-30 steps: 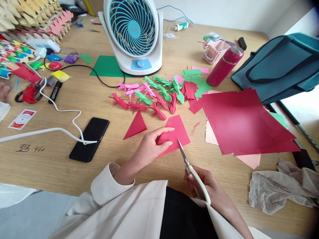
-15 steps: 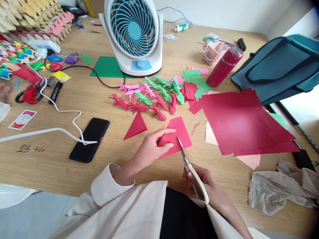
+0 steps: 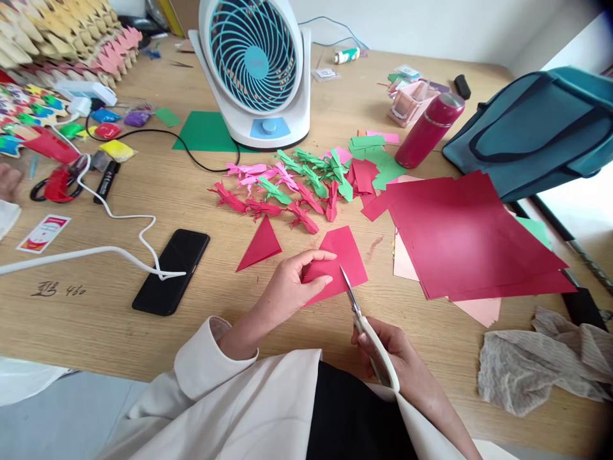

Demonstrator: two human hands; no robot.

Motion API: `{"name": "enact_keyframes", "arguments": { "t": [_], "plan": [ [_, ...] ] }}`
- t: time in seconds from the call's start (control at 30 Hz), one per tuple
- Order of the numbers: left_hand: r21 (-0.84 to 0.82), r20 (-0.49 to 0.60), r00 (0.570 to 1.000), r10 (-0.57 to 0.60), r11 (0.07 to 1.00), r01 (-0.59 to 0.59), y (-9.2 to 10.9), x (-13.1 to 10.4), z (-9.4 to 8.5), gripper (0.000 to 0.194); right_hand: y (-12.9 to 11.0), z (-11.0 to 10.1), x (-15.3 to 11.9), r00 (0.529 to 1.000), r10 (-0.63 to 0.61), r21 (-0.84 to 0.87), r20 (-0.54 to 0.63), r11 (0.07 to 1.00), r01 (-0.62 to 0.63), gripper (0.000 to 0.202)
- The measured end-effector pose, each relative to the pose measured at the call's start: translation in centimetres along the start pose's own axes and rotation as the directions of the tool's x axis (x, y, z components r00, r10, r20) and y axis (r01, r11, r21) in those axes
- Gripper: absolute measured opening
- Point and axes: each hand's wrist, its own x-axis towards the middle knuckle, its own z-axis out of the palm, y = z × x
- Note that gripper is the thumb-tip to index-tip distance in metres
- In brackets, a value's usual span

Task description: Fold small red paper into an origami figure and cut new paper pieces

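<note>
Folded red paper (image 3: 342,255) flat on table (image 3: 119,319), near front edge, centre. Left hand (image 3: 292,287) clamped on its left corner, thumb on top, fingers curled under the edge. Scissors (image 3: 368,332) in right hand (image 3: 397,361), fingers wrapped shut round the white handles; blade tips touching the paper's lower edge, just beside the left thumb. Blades nearly together, cannot tell whether cutting in.

Red triangle offcut (image 3: 261,246) just left of the paper, apart from it. Row of small folded paper figures (image 3: 292,188), pink, red, green, behind both. Stack of red sheets (image 3: 474,236) to the right, pink sheets under it, well apart from the hands. Red bottle (image 3: 428,131) lying tilted behind the stack, teal bag (image 3: 531,128) beside it. Desk fan (image 3: 256,70) at the back centre on green sheet (image 3: 204,131). Black phone (image 3: 171,271) left of the hands, white cable (image 3: 96,252) across it. Grey cloth (image 3: 541,361) at right front corner. Another person's hand (image 3: 8,182) at far left edge.
</note>
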Motion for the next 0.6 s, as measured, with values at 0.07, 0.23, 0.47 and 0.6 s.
{"name": "enact_keyframes", "arguments": {
  "t": [0.07,0.23,0.47,0.6],
  "plan": [
    [-0.014,-0.031,0.999,-0.024,1.0,0.024,-0.21,0.02,0.16,0.026,-0.03,0.0,-0.04,1.0,0.01,0.002,-0.006,1.0,-0.01,0.046],
    [-0.044,-0.054,0.997,-0.054,0.998,0.051,-0.48,0.06,0.28,0.022,-0.21,0.05,-0.15,0.999,0.039,0.002,-0.008,0.999,-0.039,0.047],
    [-0.013,-0.046,0.996,-0.074,0.997,0.073,-0.04,0.04,0.1,0.025,-0.19,0.03,0.02,0.998,0.055,0.019,-0.01,0.998,-0.055,0.046],
    [-0.024,-0.026,0.997,-0.078,0.997,0.077,0.21,0.03,0.19,0.025,-0.62,0.12,0.03,0.999,0.043,0.01,-0.019,0.999,-0.043,0.045]
  ]
}}
